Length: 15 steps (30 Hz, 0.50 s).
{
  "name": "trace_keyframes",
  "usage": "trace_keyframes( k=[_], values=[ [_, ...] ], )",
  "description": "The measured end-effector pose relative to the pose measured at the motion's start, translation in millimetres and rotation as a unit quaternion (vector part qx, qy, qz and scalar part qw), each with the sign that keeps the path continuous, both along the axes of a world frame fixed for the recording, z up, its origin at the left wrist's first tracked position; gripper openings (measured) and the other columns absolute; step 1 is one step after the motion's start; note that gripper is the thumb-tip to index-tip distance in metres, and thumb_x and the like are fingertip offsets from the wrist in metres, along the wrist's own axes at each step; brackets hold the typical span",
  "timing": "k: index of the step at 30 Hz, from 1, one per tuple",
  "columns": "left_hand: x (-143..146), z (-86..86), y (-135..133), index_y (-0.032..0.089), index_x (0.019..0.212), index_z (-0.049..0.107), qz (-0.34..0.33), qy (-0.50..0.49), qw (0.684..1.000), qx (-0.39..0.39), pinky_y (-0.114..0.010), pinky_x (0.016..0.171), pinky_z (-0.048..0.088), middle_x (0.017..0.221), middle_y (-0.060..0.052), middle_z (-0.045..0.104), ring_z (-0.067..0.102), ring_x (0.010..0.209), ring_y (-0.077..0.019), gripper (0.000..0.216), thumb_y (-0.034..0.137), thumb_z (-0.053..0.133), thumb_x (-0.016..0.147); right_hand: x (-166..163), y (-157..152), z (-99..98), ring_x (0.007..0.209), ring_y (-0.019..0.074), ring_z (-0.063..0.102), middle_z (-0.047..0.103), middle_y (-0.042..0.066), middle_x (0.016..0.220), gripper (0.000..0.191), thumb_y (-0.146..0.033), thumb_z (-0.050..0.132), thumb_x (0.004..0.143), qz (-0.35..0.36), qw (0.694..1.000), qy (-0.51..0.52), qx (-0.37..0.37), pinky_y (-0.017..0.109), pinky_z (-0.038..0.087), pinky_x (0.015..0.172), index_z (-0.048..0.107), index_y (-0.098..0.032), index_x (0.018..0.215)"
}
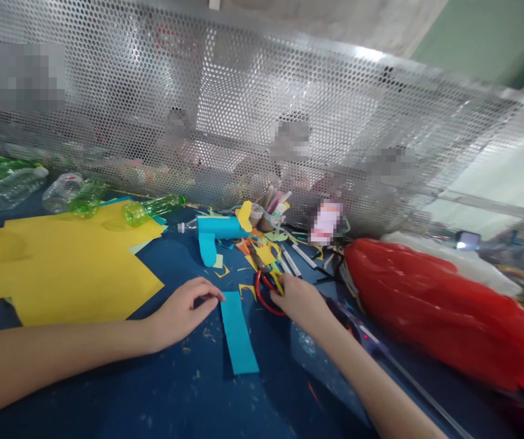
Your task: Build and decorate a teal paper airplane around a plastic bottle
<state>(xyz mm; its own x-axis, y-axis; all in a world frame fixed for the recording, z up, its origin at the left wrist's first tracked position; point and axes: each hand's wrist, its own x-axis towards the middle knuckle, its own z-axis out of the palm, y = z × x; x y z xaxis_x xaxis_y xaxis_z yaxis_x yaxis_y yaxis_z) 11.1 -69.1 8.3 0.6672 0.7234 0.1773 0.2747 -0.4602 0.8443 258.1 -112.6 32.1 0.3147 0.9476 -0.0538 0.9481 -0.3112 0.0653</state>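
Observation:
My left hand (177, 314) has its thumb and fingertips brought together at the top left corner of a blue paper strip (239, 335), which lies flat on the table. My right hand (302, 299) is closed at the red-handled scissors (261, 291), their blades pointing away among paper scraps. Something slim and yellow shows by its fingertips; its kind is unclear. Beyond the hands lies a plastic bottle wrapped in blue paper (223, 227), with a blue flap hanging down and a yellow paper piece (244, 215) at its base end.
Yellow paper sheets (79, 262) cover the left side, with green and clear bottles (87, 196) behind. White markers (290, 261) and a phone (326, 222) are right of the scraps. A red plastic bag (426, 305) fills the right. A perforated metal screen (244, 91) borders the back; people are behind it.

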Motion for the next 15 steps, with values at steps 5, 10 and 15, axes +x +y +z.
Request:
trace_keyframes(
  k=[5,10,15],
  values=[
    [4,-1.6,-2,0.023,0.105,0.065,-0.068,0.023,0.986,0.152,-0.042,0.096,0.042,0.111,-0.008,0.060,0.053,0.108,-0.0240,0.025,0.023,0.048,0.088,11,1,8.9,0.087,0.0300,0.067,0.070,0.018,0.095,0.031,-0.041,0.053,0.083,-0.038,0.999,0.026,-0.011,0.032,0.042,0.063,0.061,-0.014,0.095],
    [19,-0.4,3,0.023,0.126,0.055,-0.217,0.076,0.945,0.232,-0.045,0.105,0.036,0.137,-0.010,0.048,0.042,0.127,-0.0290,0.051,0.012,0.052,0.077,12,5,1.9,0.081,0.0285,0.067,0.070,0.016,0.084,0.034,-0.050,0.053,0.083,-0.007,0.994,0.113,0.009,0.032,0.044,0.064,0.059,-0.016,0.082],
    [33,5.7,9,0.024,0.111,0.064,-0.269,0.125,0.906,0.301,-0.052,0.108,0.026,0.112,-0.009,0.061,0.054,0.109,-0.0285,0.042,0.015,0.060,0.070,0,8,-13.3,0.061,0.0185,0.063,0.063,0.001,0.064,0.046,-0.068,0.053,0.076,0.014,0.887,0.454,0.084,0.030,0.049,0.060,0.050,-0.022,0.078]
  ],
)
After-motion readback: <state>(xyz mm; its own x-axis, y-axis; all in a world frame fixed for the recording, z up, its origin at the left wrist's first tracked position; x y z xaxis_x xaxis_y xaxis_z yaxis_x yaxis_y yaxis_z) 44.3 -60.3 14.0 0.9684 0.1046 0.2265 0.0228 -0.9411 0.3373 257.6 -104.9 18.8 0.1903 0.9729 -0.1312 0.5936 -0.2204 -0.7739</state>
